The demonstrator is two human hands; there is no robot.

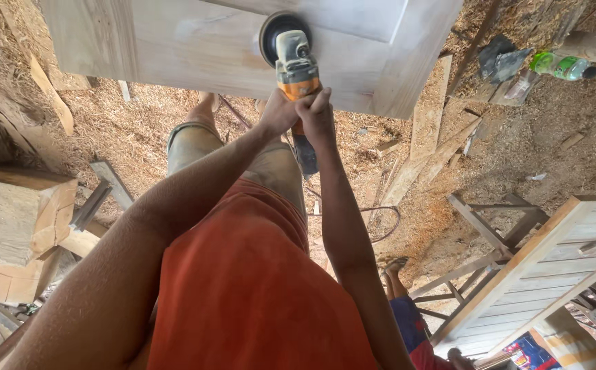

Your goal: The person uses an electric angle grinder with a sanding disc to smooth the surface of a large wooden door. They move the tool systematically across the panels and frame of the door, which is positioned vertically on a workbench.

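Both my hands grip an orange and grey angle grinder by its rear handle. My left hand wraps the handle from the left, and my right hand closes on it from the right, touching the left. The grinder's round black disc rests flat on a pale wooden door panel lying in front of me. Its dark rear end and cable hang below my hands, above my knees and orange shirt.
Sawdust and shavings cover the ground. Cut timber blocks lie at the left, loose planks at the right. A green bottle lies top right. A louvred wooden door leans bottom right, beside another person's legs.
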